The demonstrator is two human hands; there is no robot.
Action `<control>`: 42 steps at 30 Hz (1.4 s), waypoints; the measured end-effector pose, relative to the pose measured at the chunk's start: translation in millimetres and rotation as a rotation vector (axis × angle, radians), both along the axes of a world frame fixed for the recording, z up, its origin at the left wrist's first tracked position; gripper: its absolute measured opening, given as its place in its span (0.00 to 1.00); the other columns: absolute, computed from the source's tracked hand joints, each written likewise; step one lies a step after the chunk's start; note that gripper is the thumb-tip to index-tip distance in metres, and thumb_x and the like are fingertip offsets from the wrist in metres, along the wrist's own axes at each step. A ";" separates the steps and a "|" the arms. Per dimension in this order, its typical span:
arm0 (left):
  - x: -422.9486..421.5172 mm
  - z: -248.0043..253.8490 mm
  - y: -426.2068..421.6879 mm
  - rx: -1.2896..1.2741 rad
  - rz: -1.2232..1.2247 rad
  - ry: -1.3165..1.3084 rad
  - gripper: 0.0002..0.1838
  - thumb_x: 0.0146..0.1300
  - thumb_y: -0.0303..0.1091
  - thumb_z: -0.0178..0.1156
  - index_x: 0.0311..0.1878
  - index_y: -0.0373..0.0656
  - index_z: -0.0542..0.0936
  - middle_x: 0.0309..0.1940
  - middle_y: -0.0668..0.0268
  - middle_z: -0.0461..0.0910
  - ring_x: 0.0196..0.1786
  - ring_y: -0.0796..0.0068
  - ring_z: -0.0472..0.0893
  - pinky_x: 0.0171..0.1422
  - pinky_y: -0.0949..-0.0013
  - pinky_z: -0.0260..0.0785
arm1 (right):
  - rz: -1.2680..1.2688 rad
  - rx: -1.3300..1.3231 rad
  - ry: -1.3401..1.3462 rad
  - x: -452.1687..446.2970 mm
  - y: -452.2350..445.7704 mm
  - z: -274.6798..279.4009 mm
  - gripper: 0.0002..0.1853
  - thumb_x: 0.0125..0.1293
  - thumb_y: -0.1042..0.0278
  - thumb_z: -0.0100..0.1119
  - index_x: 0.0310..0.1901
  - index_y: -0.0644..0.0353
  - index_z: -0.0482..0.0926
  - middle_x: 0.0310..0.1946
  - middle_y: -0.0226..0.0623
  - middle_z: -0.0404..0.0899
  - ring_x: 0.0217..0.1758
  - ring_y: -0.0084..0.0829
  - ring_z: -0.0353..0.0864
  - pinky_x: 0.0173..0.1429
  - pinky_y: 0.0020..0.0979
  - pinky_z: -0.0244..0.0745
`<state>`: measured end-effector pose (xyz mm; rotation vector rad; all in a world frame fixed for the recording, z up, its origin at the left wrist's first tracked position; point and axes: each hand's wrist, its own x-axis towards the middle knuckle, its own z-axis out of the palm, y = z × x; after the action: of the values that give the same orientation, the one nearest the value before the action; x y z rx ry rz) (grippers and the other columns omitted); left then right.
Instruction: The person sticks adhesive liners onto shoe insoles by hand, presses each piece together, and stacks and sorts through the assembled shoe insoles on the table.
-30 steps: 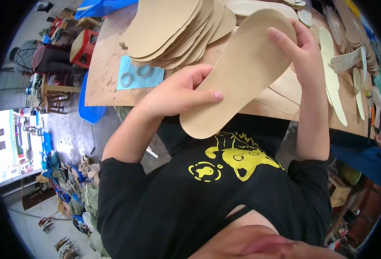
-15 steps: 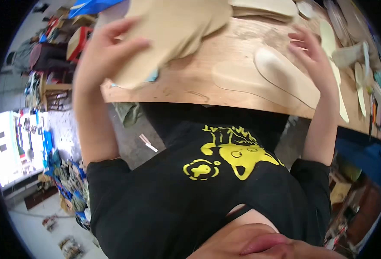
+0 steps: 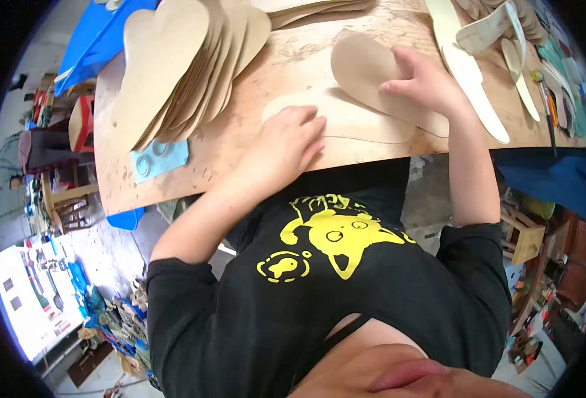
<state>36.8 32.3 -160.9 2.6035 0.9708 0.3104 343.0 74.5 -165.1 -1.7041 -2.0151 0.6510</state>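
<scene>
Two tan insole-shaped sheets lie near the front edge of the wooden table. My left hand (image 3: 291, 140) rests at the left end of the flatter sheet (image 3: 362, 123), its fingers slightly bent and hiding that end; whether it grips the sheet is unclear. My right hand (image 3: 425, 83) has its thumb and fingers apart over the other sheet (image 3: 366, 69), touching or just above its right side. To the left stands a fanned stack of similar sheets (image 3: 167, 60). Below the stack, two rings lie on a light blue card (image 3: 173, 159).
Another pile of sheets (image 3: 319, 9) is at the table's far side. Long pale strips (image 3: 468, 76), curved pieces (image 3: 492, 30) and slim tools (image 3: 546, 106) lie to the right. A blue tray (image 3: 97, 40) is at the far left, with a red stool (image 3: 82, 123) beyond the table.
The sheet held in both hands a second ago has gone to the left stack. My left hand has come back from the stack to the flat sheets, and my right hand has reached the other sheet.
</scene>
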 end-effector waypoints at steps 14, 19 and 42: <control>11.4 -4.8 16.2 -1.019 0.301 -0.757 0.39 0.68 0.34 0.63 0.77 0.37 0.55 0.60 0.61 0.74 0.57 0.72 0.77 0.63 0.67 0.70 | -0.176 -0.673 1.390 -47.2 -82.3 -30.8 0.19 0.76 0.57 0.53 0.61 0.59 0.73 0.54 0.41 0.80 0.59 0.33 0.79 0.62 0.37 0.75; -9.0 12.1 24.9 -0.731 0.502 -0.284 0.35 0.64 0.30 0.65 0.73 0.37 0.64 0.55 0.61 0.76 0.52 0.77 0.78 0.52 0.74 0.71 | -0.413 -0.191 0.449 51.5 -97.7 52.9 0.25 0.64 0.57 0.68 0.58 0.63 0.77 0.50 0.40 0.83 0.56 0.34 0.82 0.59 0.33 0.76; 216.2 -47.2 -7.5 0.144 -0.243 -0.218 0.42 0.60 0.49 0.65 0.70 0.31 0.64 0.67 0.52 0.68 0.64 0.58 0.71 0.71 0.58 0.61 | -0.037 -0.796 -0.290 136.9 -31.9 78.1 0.26 0.67 0.63 0.52 0.67 0.53 0.75 0.39 0.34 0.81 0.32 0.23 0.79 0.36 0.28 0.78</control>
<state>253.0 24.8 -208.1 2.7079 0.5715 0.6043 479.8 42.6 -86.9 -2.3754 -2.0394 1.3974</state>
